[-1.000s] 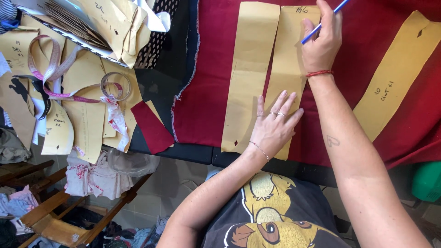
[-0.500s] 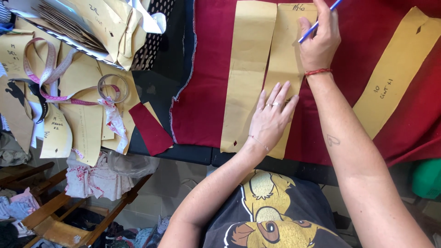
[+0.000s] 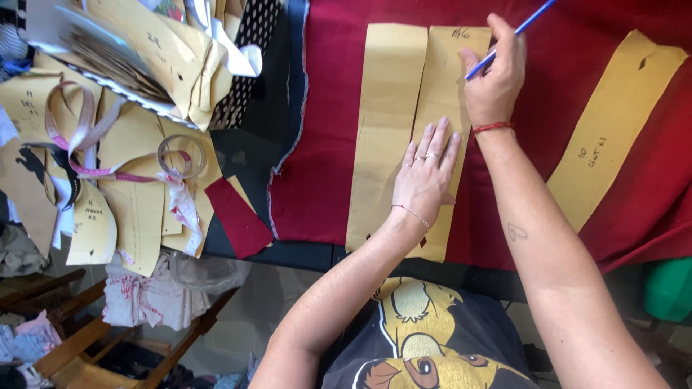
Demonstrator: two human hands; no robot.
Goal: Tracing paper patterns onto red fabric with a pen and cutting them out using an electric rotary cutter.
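Observation:
My left hand (image 3: 425, 176) lies flat, fingers apart, on a long tan paper pattern strip (image 3: 445, 94) that rests on dark red fabric (image 3: 324, 144). Beside that strip, to its left, lies a second tan strip (image 3: 382, 137). My right hand (image 3: 494, 75) grips a blue pencil (image 3: 515, 32) near the top of the pressed strip, its tip close to the strip's right edge. A third tan strip (image 3: 613, 130) lies slanted on the fabric at the right.
A heap of tan pattern pieces (image 3: 130, 57) covers the table's left side, with a pink measuring tape (image 3: 79, 130), a clear tape roll (image 3: 182, 155) and a small red fabric scrap (image 3: 238, 220). Wooden chair parts (image 3: 65, 346) stand below. A green object (image 3: 670, 288) is at right.
My left hand has slid a little up the strip. My right hand with the pencil stays near the strip's top.

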